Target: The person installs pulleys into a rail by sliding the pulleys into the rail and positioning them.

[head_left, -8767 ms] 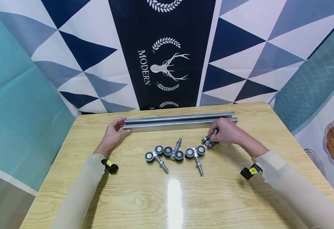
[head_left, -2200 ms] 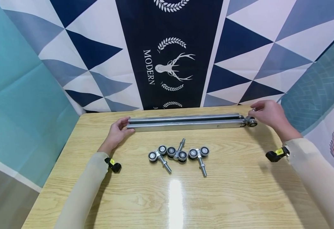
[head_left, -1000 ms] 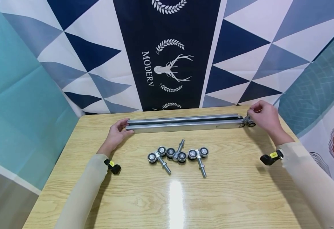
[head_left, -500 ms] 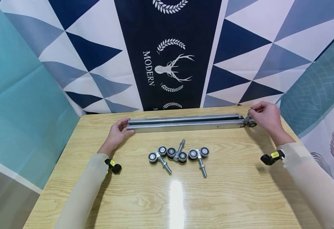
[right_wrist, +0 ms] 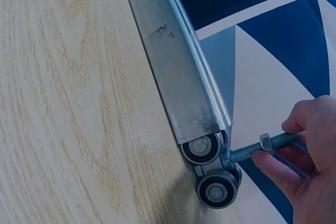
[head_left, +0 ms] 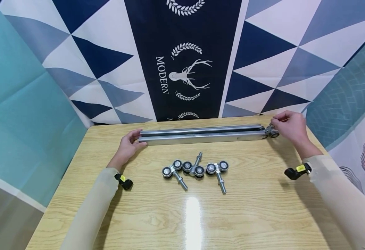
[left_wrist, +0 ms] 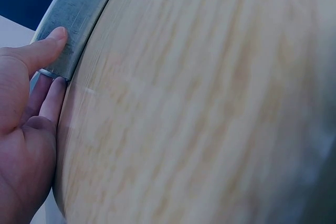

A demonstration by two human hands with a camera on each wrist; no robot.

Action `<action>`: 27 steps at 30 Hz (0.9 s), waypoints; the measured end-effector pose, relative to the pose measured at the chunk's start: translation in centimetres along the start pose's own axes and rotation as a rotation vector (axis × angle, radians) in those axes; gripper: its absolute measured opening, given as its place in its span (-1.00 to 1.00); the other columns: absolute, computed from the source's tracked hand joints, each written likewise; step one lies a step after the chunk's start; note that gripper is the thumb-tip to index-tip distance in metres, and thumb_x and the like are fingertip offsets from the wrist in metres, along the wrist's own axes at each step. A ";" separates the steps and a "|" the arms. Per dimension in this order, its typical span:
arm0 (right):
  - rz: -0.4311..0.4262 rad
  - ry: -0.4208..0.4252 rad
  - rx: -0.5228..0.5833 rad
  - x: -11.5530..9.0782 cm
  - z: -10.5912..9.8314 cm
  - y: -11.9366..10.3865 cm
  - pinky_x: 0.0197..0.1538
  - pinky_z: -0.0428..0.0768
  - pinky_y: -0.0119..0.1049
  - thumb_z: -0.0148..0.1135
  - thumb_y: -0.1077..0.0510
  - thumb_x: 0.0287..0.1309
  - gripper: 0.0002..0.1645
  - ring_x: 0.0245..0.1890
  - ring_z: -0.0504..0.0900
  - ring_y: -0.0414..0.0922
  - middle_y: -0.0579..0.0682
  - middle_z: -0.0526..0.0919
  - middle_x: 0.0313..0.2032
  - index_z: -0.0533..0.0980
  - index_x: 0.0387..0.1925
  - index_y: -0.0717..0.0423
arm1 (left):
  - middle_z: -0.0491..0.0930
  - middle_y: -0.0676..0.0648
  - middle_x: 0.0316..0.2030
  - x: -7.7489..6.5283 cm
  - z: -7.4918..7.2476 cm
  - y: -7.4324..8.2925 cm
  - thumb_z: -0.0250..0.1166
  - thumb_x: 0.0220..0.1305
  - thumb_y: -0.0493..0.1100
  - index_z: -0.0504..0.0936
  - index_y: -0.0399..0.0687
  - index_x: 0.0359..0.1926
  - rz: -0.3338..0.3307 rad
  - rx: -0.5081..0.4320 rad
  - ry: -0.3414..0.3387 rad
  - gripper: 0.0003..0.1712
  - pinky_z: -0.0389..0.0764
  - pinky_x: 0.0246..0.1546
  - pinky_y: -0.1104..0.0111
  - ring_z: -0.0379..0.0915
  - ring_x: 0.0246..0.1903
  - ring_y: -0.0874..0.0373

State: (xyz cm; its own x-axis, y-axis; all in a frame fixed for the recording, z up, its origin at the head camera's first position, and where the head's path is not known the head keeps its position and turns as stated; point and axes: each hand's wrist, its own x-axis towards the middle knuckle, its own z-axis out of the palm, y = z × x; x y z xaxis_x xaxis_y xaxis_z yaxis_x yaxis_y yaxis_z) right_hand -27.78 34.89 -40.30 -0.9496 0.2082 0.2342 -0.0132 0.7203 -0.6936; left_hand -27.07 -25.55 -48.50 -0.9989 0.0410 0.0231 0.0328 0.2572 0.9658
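A silver metal channel rail (head_left: pixel 201 138), its slot facing up, lies across the back of the table. My left hand (head_left: pixel 127 146) holds its left end; in the left wrist view the thumb (left_wrist: pixel 44 51) lies on the side wall and fingertips touch the end. My right hand (head_left: pixel 291 128) pinches the threaded bolt (right_wrist: pixel 247 152) of a trolley roller (head_left: pixel 271 132) at the rail's right end. The right wrist view shows one wheel (right_wrist: pixel 200 148) partly inside the rail's opening and another wheel (right_wrist: pixel 216 191) outside. The bolt points up from the roller.
Three similar trolley rollers, a left one (head_left: pixel 172 170), a middle one (head_left: pixel 193 169) and a right one (head_left: pixel 217 170), lie in front of the rail on the wooden table (head_left: pixel 151 218). Patterned cloth (head_left: pixel 182 76) hangs close behind the table's back edge.
Since the oldest frame, my right hand has lifted the fourth roller from the table to the rail's right end. Over the last second the roller has barely shifted; the left hand stays put.
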 end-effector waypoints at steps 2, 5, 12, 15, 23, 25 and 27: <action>0.001 -0.003 0.006 0.0 0.0 0.0 -0.59 0.52 -0.61 0.24 0.08 0.22 -0.67 -0.66 0.51 -0.54 -0.57 0.46 -0.65 0.65 -0.21 0.31 | 0.44 -0.24 0.28 0.0 0.0 0.0 0.46 0.15 -0.32 0.39 -0.13 0.40 -0.002 0.004 0.005 -0.21 0.50 -0.08 0.78 0.36 0.27 -0.03; 0.000 -0.005 0.005 0.1 0.1 0.0 -0.59 0.53 -0.60 0.24 0.08 0.23 -0.67 -0.66 0.52 -0.53 -0.55 0.47 -0.64 0.65 -0.21 0.31 | 0.45 -0.23 0.28 -0.1 0.0 -0.1 0.47 0.14 -0.29 0.40 -0.09 0.40 -0.009 0.012 0.015 -0.21 0.52 -0.07 0.76 0.38 0.25 0.00; 0.013 -0.018 0.016 0.1 0.2 -0.2 -0.58 0.55 -0.60 0.26 0.07 0.25 -0.65 -0.65 0.55 -0.50 -0.52 0.49 -0.61 0.65 -0.17 0.33 | 0.45 -0.24 0.26 0.0 0.0 0.0 0.46 0.15 -0.32 0.40 -0.11 0.39 -0.005 0.001 0.006 -0.22 0.53 -0.10 0.78 0.38 0.25 -0.02; 0.012 -0.037 0.033 -0.1 0.4 -0.6 -0.59 0.56 -0.58 0.27 0.08 0.26 -0.65 -0.63 0.58 -0.47 -0.46 0.53 -0.60 0.64 -0.17 0.34 | 0.45 -0.27 0.27 0.0 0.1 0.2 0.46 0.15 -0.34 0.39 -0.13 0.40 -0.003 -0.006 -0.002 -0.22 0.53 -0.11 0.79 0.38 0.26 -0.06; -0.068 -0.045 0.020 0.0 1.0 -1.2 -0.61 0.53 -0.58 0.27 0.09 0.25 -0.70 -0.65 0.54 -0.50 -0.42 0.53 -0.58 0.63 -0.23 0.31 | 0.43 -0.27 0.30 0.0 0.1 0.2 0.46 0.16 -0.33 0.38 -0.13 0.41 0.000 -0.005 -0.002 -0.21 0.50 -0.09 0.80 0.35 0.29 -0.08; -0.065 -0.048 0.007 0.0 1.1 -1.3 -0.60 0.52 -0.57 0.25 0.07 0.26 -0.70 -0.65 0.52 -0.51 -0.40 0.54 -0.58 0.63 -0.24 0.29 | 0.42 -0.27 0.31 0.1 0.0 0.0 0.45 0.16 -0.33 0.38 -0.12 0.41 -0.004 -0.006 -0.002 -0.21 0.49 -0.08 0.81 0.34 0.29 -0.07; -0.056 -0.056 0.010 -0.1 1.1 -1.4 -0.59 0.52 -0.56 0.21 0.06 0.27 -0.68 -0.63 0.52 -0.49 -0.36 0.56 -0.56 0.63 -0.23 0.29 | 0.41 -0.27 0.32 0.1 0.0 0.0 0.45 0.16 -0.33 0.38 -0.11 0.41 -0.007 -0.012 -0.003 -0.21 0.49 -0.07 0.81 0.33 0.30 -0.07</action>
State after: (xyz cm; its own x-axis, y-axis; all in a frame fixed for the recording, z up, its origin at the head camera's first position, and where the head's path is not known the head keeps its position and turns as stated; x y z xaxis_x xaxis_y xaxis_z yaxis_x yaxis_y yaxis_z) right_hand -28.04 33.11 -40.07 -0.9633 0.1300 0.2348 -0.0700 0.7229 -0.6874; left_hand -27.16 -25.60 -48.51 -0.9990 0.0419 0.0156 0.0255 0.2462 0.9689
